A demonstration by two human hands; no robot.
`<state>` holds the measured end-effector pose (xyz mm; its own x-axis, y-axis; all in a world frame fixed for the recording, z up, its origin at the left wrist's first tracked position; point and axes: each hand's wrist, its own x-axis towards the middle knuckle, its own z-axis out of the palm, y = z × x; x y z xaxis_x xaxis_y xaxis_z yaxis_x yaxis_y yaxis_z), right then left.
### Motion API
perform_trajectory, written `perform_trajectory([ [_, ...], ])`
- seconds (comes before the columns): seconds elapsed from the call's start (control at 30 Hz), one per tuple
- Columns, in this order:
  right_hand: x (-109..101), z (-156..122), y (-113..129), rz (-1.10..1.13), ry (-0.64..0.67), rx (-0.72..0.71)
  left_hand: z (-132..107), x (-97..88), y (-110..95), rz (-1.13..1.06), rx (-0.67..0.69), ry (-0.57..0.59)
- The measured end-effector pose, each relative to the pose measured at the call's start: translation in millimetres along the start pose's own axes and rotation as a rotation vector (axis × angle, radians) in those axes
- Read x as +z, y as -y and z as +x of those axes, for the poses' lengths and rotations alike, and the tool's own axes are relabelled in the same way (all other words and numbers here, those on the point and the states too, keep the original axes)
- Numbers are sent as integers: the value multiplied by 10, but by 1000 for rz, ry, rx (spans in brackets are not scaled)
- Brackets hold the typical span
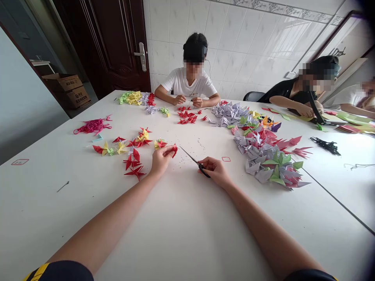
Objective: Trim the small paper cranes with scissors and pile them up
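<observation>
My left hand pinches a small red paper crane between its fingers. My right hand holds a pair of black-handled scissors, with the thin blades pointing up and left and their tips just beside the crane. Tiny red specks are scattered on the white table below both hands. Loose red and yellow paper cranes lie left of my left hand. A large heap of lilac, pink and green cranes lies right of my right hand.
A person across the table and another at the right work with their hands on the tabletop. More cranes lie at the far side. A pink string tangle lies left, black string right. Cardboard boxes stand beyond the table.
</observation>
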<state>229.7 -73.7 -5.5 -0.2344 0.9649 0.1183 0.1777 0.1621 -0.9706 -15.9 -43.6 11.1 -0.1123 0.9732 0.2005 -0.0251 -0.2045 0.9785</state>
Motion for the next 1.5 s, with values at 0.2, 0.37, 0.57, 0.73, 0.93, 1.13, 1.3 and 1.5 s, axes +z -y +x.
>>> perform_trajectory([
  [0.2,-1,1,12,-14,5,21,2,1,8,17,20,23],
  [0.37,3,-2,12,-30,8,25,15,1,26,52,60,51],
  [0.57,-4,-10,12,-75,43,10,27,0,45,109,77,72],
  [0.73,-24,-10,-9,-75,134,15,34,4,63,136,68,60],
  [0.93,-24,-6,-3,-72,125,8,50,11,66,127,41,49],
  [1.13,1,-11,23,-135,30,-21,32,18,44,103,50,64],
  [1.3,2,-20,5,-212,80,-30,16,9,31,119,56,64],
  [1.5,3,-32,59,-248,74,-48,21,13,35,87,65,71],
])
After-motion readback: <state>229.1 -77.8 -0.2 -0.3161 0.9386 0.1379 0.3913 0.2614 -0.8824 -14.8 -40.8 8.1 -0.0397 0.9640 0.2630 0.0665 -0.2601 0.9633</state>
